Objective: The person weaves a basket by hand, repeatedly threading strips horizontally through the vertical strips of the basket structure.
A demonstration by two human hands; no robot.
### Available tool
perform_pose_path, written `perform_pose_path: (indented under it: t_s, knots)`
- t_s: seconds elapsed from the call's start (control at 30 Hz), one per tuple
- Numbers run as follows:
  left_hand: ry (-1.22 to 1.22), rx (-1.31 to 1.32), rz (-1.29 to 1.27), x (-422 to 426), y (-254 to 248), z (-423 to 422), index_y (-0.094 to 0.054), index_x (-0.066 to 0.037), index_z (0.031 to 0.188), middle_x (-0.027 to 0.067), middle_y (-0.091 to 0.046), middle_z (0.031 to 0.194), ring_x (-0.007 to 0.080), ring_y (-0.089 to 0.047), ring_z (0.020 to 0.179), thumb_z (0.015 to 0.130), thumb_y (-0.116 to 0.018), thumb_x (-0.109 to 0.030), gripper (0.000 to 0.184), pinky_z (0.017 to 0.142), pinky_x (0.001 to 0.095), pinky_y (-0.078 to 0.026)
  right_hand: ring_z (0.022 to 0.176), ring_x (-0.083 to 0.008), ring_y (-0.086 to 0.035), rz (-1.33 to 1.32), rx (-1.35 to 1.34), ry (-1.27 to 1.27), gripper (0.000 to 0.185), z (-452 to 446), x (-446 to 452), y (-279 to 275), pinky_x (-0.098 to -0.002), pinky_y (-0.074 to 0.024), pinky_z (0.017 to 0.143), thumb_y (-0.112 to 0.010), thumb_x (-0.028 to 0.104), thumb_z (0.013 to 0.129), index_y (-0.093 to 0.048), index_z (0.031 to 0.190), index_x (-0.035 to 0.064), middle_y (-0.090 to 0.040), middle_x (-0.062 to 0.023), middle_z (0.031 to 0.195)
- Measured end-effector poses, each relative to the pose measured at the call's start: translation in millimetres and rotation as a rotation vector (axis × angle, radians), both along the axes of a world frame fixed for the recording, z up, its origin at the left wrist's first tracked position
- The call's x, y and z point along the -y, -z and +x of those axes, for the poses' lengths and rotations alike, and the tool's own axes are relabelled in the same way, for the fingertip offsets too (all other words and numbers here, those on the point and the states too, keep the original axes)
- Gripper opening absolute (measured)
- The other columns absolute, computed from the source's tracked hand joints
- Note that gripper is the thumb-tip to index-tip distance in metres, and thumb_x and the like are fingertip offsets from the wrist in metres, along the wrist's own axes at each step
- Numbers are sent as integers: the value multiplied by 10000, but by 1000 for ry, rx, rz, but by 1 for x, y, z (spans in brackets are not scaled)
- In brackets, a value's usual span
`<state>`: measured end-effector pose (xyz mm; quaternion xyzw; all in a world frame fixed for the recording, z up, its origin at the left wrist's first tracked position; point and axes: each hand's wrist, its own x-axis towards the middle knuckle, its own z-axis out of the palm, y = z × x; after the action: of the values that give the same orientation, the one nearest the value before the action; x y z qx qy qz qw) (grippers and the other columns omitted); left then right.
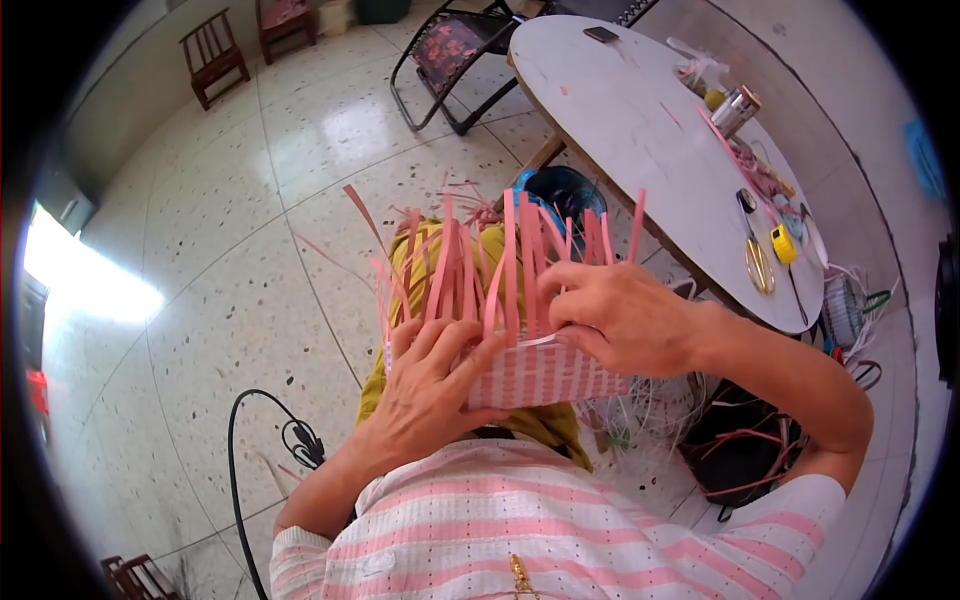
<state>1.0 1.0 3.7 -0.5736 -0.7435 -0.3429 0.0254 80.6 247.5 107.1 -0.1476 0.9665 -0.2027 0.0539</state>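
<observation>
A partly woven pink-and-white basket (550,376) rests on my lap, over mustard-coloured trousers. Long pink strips (460,270) stand up loose from its upper edge. My left hand (428,385) grips the basket's near wall at the left, fingers over the rim and thumb along the front. At the right of the rim, my right hand (625,318) is closed, with bent fingers and thumb pinching at the edge where a white strip (535,341) runs. What exactly sits between those fingertips is hidden.
An oval white table (650,110) stands at the right, bearing scissors (758,265), a yellow tape measure (783,244) and a can (737,110). Beside it are a blue-lined bin (565,195) and a black bag (735,450). A black cable (238,480) lies left; a folding chair (450,55) stands beyond.
</observation>
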Motion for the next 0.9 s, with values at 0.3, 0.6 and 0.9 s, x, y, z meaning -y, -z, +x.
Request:
perform_pose_path:
  t_s: [0.3, 0.6, 0.9]
  knots:
    - [16, -14, -19, -1, -1, -3, -581, -76, 1354, 103, -555, 1256, 301, -536, 1161, 619, -912, -301, 837, 1029, 493, -348, 881, -340, -695, 415, 145, -247, 92, -30, 10, -17, -454, -540, 756, -660, 58, 801, -673, 873, 3, -668, -111, 1034]
    - [11, -4, -7, 0, 1, -1, -587, -94, 1350, 99, -551, 1241, 296, -534, 1158, 620, -912, -314, 829, 1022, 490, -343, 845, -353, -738, 629, 179, -260, 95, -40, 57, -42, -447, -580, 689, -667, 44, 771, -728, 819, -11, -711, -220, 844]
    - [0, 9, -45, 4, 1, -3, -596, -104, 1357, 107, -545, 1269, 316, -528, 1195, 608, -939, -342, 858, 1076, 495, -333, 759, -257, -749, 182, 638, 237, 124, -37, 4, -29, -380, -566, 684, -636, 25, 796, -715, 830, -64, -735, -196, 795]
